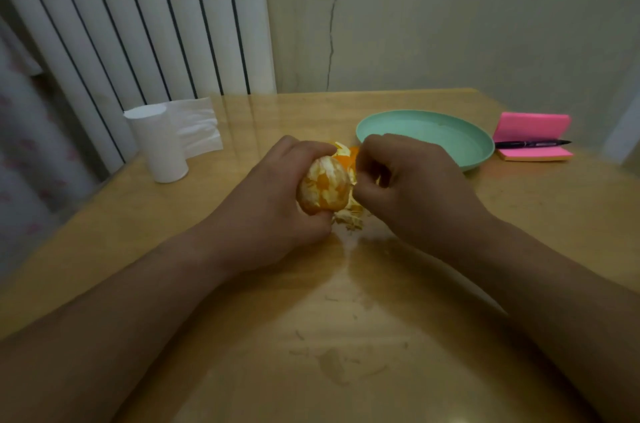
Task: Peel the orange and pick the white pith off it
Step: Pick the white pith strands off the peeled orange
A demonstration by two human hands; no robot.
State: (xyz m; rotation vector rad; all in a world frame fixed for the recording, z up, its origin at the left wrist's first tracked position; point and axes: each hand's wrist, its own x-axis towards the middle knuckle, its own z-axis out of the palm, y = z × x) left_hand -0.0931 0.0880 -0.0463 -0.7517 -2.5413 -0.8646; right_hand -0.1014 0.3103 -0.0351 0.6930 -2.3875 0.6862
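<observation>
Our two bare forearms reach in over the glossy wooden desk (346, 336), which is smudged just short of the fingers. Our left hand (277, 204) grips the largely peeled, pith-streaked orange (323, 187), its fingers (308, 147) curled over the top. Our right hand (419, 187) meets the fruit from the right, its fingers (375, 176) curled close together with the tips at the orange's edge; whether they pinch pith or peel we cannot tell. Torn orange peel (350, 218) hangs just below and between both sets of fingers, touching the fruit. Just beyond the right fingers sits a round mint-green plastic plate (483, 154). Further right lies a pink sticky-note pad (533, 126) with a black pen (533, 144) across it. Well left of the left fingers stands a white tissue roll (162, 148).
</observation>
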